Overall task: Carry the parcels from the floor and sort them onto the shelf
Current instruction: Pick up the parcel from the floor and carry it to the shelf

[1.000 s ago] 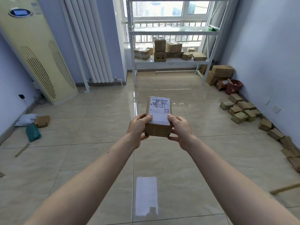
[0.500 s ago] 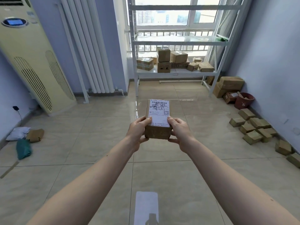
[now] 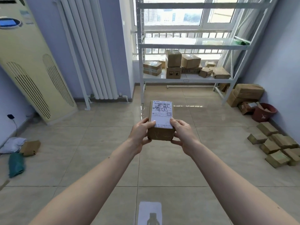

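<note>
The white metal shelf rack [image 3: 186, 46] by the window looms larger than 1 second ago, so the carry is closing in while the small brown cardboard parcel with a white shipping label [image 3: 161, 120] keeps its place, gripped at its near end by the left hand [image 3: 140, 135] and right hand [image 3: 182, 135], thumbs on the label, fingers curled underneath. Beyond the fingertips bare tile runs open to the shelf's lower board edge, with room right of the brown boxes [image 3: 178, 65] already there; loose floor parcels [image 3: 276, 145] lie well right of the right fingers.
</note>
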A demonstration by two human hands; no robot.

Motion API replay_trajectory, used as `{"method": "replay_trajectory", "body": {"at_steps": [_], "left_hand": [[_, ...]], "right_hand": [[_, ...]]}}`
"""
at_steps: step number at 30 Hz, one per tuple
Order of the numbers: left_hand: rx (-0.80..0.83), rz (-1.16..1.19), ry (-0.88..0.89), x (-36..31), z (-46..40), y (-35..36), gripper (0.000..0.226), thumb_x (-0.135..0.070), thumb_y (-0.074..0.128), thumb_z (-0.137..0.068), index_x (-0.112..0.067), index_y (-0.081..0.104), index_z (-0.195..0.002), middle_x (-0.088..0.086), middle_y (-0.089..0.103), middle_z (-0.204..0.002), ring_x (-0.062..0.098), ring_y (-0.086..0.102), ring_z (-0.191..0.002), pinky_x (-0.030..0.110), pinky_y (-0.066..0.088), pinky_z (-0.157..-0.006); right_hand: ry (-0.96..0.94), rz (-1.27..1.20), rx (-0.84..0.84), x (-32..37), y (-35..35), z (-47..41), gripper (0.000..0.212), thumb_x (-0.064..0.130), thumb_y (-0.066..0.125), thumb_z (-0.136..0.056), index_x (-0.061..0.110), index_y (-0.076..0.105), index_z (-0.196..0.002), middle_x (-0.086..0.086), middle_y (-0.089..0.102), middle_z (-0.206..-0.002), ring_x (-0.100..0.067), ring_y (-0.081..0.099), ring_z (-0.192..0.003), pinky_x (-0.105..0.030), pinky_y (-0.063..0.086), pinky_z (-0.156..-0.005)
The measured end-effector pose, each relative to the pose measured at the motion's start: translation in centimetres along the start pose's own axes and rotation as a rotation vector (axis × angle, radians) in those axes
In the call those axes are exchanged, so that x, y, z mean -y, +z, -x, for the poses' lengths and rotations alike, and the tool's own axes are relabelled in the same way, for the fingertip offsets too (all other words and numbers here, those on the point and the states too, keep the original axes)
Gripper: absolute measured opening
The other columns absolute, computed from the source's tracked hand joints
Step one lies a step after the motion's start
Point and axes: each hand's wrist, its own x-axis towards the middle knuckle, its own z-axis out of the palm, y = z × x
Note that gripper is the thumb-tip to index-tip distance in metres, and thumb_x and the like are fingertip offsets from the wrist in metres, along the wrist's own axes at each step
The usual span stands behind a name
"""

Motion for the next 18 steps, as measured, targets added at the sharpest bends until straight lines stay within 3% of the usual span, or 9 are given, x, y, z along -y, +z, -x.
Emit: {"method": "replay_trajectory", "body": {"at_steps": [4,9,13,18], "left_hand": [[0.019,-0.019,-0.001,-2.8,-6.9,-0.9,0.04,-0.027,0.064,-0.089,-0.029,0.062,-0.128,-0.004,0.072,-0.107,0.02,0.064,-0.095,0.033,0.048,-0.075],[-0.008,0.001,-0.011,-5.2,-15.4,-0.9,0.063,-0.03,0.069,-0.086,-0.022,0.045,-0.143,0.003,0.062,-0.133,0.027,0.063,-0.114,0.034,0.05,-0.071],[0.003,0.005,0.0,-7.4,-22.8,-0.2,0.056,-0.028,0.068,-0.087,-0.021,0.049,-0.139,0.001,0.065,-0.13,0.027,0.064,-0.115,0.035,0.052,-0.073],[0.0,0.01,0.024,-11.2,-32.0,1.4,0.053,-0.028,0.067,-0.088,-0.023,0.05,-0.138,-0.001,0.067,-0.124,0.024,0.065,-0.109,0.035,0.052,-0.074]], "right_hand": [[-0.001,-0.015,-0.012,2.3,1.7,-6.0,0.036,0.041,0.059,-0.095,0.02,0.062,-0.124,0.0,0.071,-0.111,-0.025,0.068,-0.111,-0.042,0.053,-0.084],[-0.001,-0.022,-0.035,4.9,2.7,-13.7,0.034,0.039,0.061,-0.094,0.021,0.061,-0.123,0.0,0.071,-0.113,-0.023,0.068,-0.11,-0.041,0.052,-0.083],[-0.015,-0.026,-0.038,7.0,3.1,-21.0,0.027,0.037,0.061,-0.095,0.023,0.061,-0.118,0.001,0.07,-0.111,-0.022,0.067,-0.104,-0.039,0.051,-0.081],[-0.04,-0.021,-0.034,10.4,2.9,-30.6,0.042,0.039,0.061,-0.095,0.019,0.057,-0.131,0.0,0.069,-0.119,-0.02,0.067,-0.106,-0.036,0.051,-0.074]]}}
